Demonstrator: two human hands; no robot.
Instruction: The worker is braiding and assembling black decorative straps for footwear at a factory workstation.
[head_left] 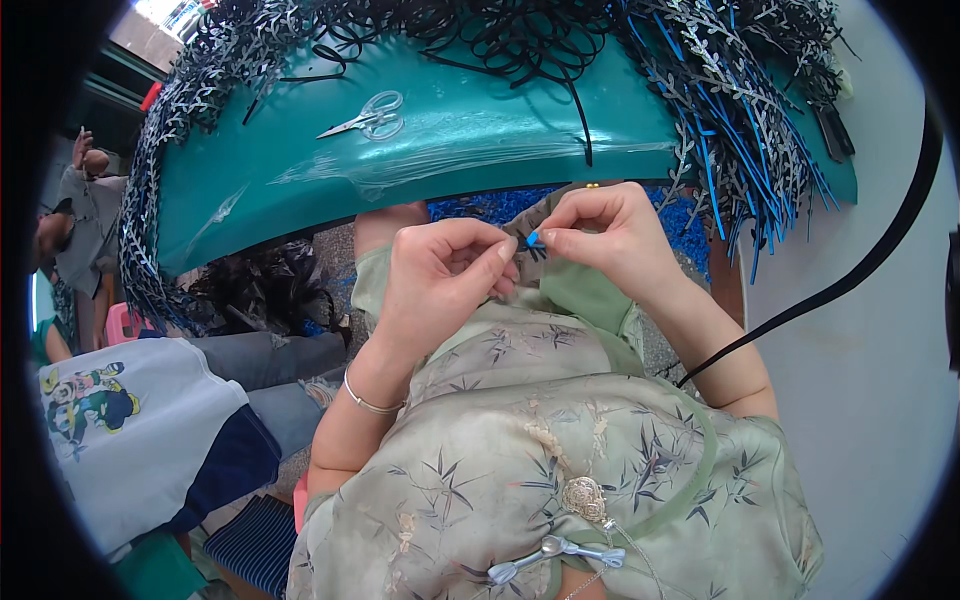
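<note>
Above my lap, just in front of the table edge, my two hands meet around a small blue and black piece (pixel 533 241), perhaps a bit of strip; its kind is too small to tell. My right hand (pixel 610 235) pinches it between thumb and fingertips. Thumb and forefinger of my left hand (pixel 450 262) are pressed together right beside its left end; whether they grip part of it is hidden. A pair of small scissors (pixel 368 118) with clear handles lies on the green table (pixel 280 170), beyond my hands.
Black looped cords (pixel 510 45) lie along the table's far side. Leafy black and blue strands (pixel 720 120) hang over its right end, more (pixel 150 190) over its left. A black cable (pixel 850 275) curves along my right. Another person (pixel 160 430) sits at my left. Blue shreds (pixel 690 235) lie below.
</note>
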